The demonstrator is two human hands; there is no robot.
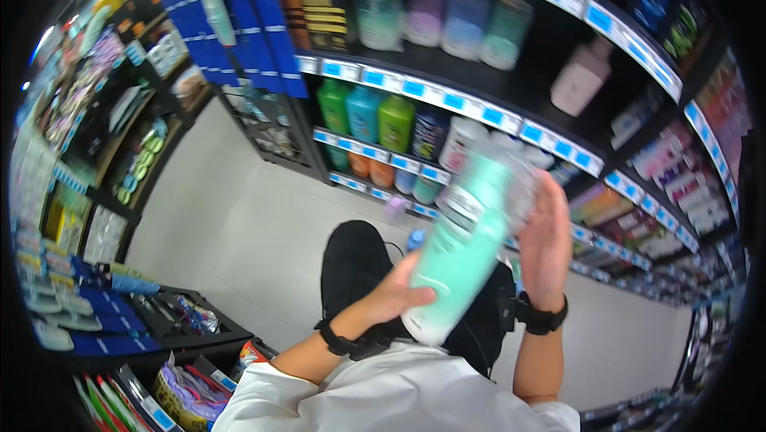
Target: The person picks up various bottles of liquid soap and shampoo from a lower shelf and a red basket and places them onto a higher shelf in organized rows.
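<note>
My left hand (388, 294) grips a tall mint-green bottle (458, 258) near its white base, with the thumb across its front. The bottle tilts up to the right over my lap and bears a printed label. Clear, blurred plastic (519, 183) lies about the bottle's top. Against that plastic rests my right hand (547, 240), its fingers stretched upward. The right thumb is hidden, so whether that hand grips the plastic cannot be told. Each wrist wears a black strap.
Before me stands a shelf unit (455, 98) with price tags along its edges. Green, purple and blue bottles (467, 19) fill part of an upper shelf; a pale pink bottle (577, 79) stands apart. A small purple item (395, 207) and a blue item (416, 239) are low down near my knees.
</note>
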